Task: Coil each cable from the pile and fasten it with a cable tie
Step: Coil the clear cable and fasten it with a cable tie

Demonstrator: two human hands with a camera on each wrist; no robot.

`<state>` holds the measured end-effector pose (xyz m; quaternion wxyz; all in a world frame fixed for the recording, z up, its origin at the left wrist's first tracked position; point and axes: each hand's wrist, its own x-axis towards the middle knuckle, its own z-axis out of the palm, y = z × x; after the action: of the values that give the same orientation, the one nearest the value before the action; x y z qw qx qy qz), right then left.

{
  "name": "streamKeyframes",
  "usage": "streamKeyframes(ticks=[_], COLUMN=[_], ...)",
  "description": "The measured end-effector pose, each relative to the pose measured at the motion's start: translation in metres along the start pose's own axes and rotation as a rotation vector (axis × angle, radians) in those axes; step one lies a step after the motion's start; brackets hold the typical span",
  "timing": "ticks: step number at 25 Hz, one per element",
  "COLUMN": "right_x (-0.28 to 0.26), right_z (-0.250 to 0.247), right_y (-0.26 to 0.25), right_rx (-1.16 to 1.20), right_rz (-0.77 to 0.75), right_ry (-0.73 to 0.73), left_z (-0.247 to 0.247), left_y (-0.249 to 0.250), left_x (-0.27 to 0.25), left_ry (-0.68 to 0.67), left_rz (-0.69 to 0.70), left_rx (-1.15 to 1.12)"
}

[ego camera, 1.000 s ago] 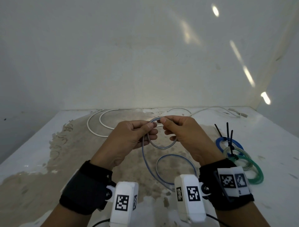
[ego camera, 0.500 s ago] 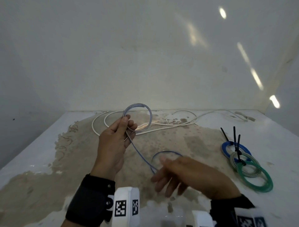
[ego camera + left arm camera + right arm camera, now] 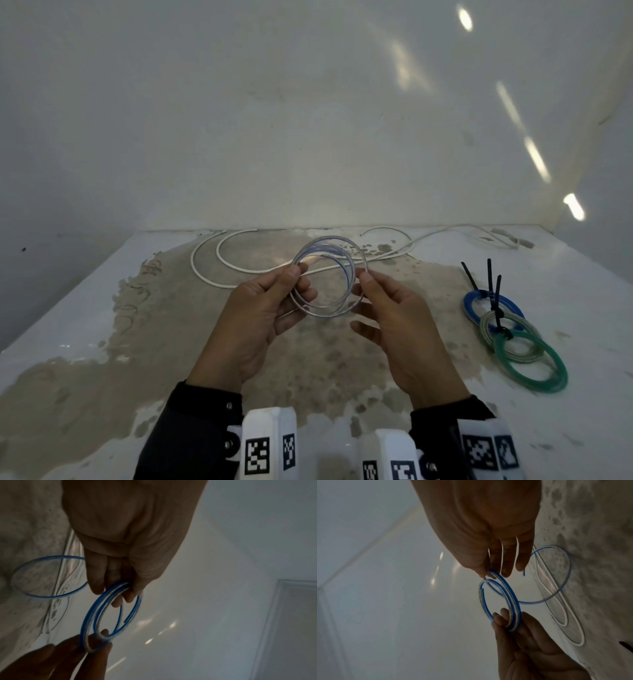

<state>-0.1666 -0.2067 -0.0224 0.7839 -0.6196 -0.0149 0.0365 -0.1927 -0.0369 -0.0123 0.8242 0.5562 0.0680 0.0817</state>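
Head view: both hands (palms inward) (image 3: 253,329) (image 3: 404,329) on clear-blue coil (image 3: 329,310).

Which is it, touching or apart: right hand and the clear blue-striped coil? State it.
Touching. In the right wrist view the right hand pinches the coil between thumb and fingertips; the head view agrees.

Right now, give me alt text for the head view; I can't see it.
Both hands, left hand and right hand, hold up a coiled clear cable with a blue stripe above a stained white table. A loose white cable lies behind; three tied coils sit to the right.
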Motion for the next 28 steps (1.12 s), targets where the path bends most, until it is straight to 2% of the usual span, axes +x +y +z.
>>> streamKeyframes(ticks=[6,11,28], right_x=[-0.004,-0.004,-0.01], right_z=[-0.014,-0.027,-0.026], right_y=[-0.012,-0.013,-0.015], right_rx=[-0.059,-0.165,-0.378], right_rz=[-0.043,-0.008,-0.049], right_ry=[-0.142,-0.267,-0.227], left_z=[0.003,0.002,0.0], left_y=[0.001,0.005,0.004], left_x=[-0.003,-0.004,-0.007], left_ry=[-0.052,-0.076,-0.111], left_rz=[-0.035,-0.065,-0.087], left_rx=[0.152,0.195,0.362])
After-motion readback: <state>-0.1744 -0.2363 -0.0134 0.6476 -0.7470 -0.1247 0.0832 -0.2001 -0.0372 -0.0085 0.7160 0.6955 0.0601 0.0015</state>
